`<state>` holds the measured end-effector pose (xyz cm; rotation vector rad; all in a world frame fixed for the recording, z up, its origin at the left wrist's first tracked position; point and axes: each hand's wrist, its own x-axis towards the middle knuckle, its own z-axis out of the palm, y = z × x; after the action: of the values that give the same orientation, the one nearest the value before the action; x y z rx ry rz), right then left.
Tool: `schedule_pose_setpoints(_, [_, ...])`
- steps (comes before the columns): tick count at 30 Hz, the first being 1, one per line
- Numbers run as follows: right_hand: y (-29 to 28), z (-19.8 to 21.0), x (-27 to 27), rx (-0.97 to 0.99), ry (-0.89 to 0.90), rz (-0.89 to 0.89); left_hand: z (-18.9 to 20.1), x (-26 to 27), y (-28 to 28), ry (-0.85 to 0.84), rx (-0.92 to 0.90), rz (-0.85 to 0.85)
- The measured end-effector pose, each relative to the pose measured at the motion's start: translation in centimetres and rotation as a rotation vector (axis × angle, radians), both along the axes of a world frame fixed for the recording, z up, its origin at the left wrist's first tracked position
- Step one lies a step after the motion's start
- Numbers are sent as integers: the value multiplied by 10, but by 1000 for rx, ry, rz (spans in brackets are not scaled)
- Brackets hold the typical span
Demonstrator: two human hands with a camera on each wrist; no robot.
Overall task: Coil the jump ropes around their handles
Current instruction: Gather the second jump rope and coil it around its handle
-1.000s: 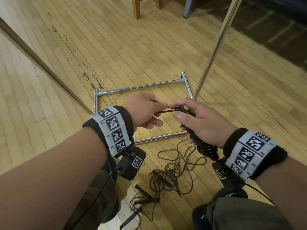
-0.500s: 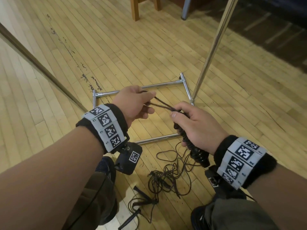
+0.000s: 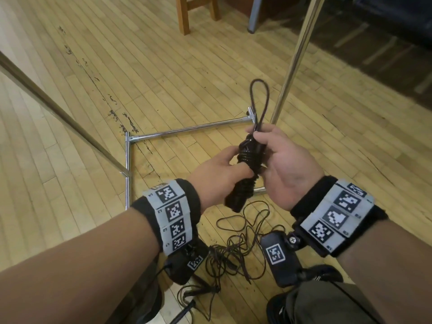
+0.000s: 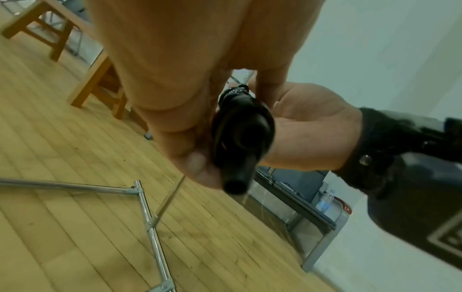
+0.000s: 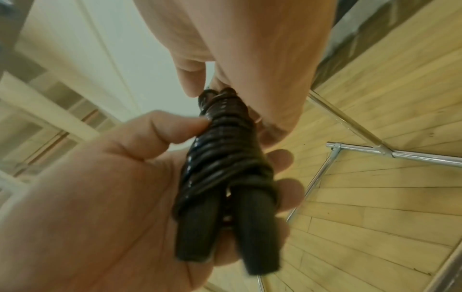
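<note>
A black jump rope bundle (image 3: 247, 164) stands nearly upright between both hands, its rope coiled tightly round two handles held side by side (image 5: 225, 173). My left hand (image 3: 236, 164) grips the bundle's middle, thumb on the coils. At the bundle's top my right hand (image 3: 257, 134) pinches the base of a free rope loop (image 3: 259, 99) that sticks up. A second black jump rope (image 3: 238, 249) lies in a loose tangle on the floor below my wrists, one handle (image 3: 182, 312) near my left knee.
A chrome rack base (image 3: 187, 129) lies on the wooden floor under my hands, with an upright pole (image 3: 294, 61) to the right. A slanted pole (image 3: 58, 108) crosses the left. Wooden chair legs (image 3: 184, 15) stand at the back.
My left hand let go of the rope end it was pulling leftward and now grips the bundle. The bundle swung upright, and my right hand shifted to its top, leaving a loop standing.
</note>
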<state>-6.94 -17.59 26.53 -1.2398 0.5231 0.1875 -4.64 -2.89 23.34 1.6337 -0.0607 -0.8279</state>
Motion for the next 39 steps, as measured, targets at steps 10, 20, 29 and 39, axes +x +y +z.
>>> schedule_pose_setpoints(10, [-19,-10,6,-127,-116,-113,5,-1,-4,-183,64,16])
schedule_pose_setpoints(20, [-18,-6,6,-121,-259,-101,11,-1,-13,-162,-18,217])
schedule_pose_setpoints(29, [-19,-2,6,-80,-268,-173,16,-8,-14,-374,66,205])
schedule_pose_setpoints(39, [-20,-8,11,37,-102,-343,4,-11,-23,-695,360,67])
